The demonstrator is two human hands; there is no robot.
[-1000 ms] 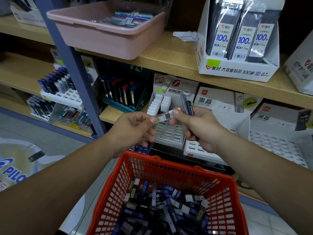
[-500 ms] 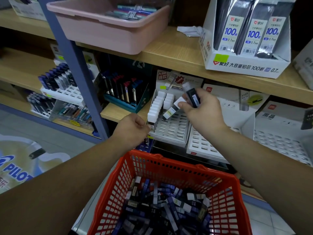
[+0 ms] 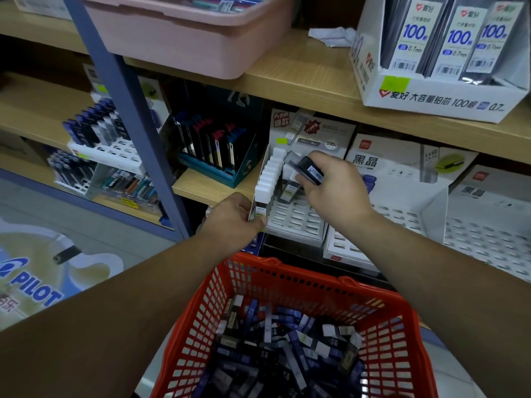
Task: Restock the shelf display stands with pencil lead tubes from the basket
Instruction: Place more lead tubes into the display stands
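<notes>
Display stand [image 3: 296, 218]: one column filled, most slots vacant; red basket [image 3: 287, 268] heaped. Left hand [image 3: 232, 222] grips stand corner; right hand [image 3: 333, 196] holds dark lead tube [image 3: 309, 169].

soft, fairly dim indoor light comes from above, the recess under the pale wooden shelf board [image 3: 301, 76] lies in deep shadow, the wide lens bows lines near the frame edges, and the red plastic lattice basket [image 3: 207, 305] close below looks slightly soft.

A pink tub [image 3: 184, 44] sits at eleven o'clock on the wooden shelf [image 3: 287, 79], a crumpled white scrap [image 3: 333, 35] at its three o'clock; a Pilot floor sticker [image 3: 31, 288] lies at eight o'clock.
</notes>
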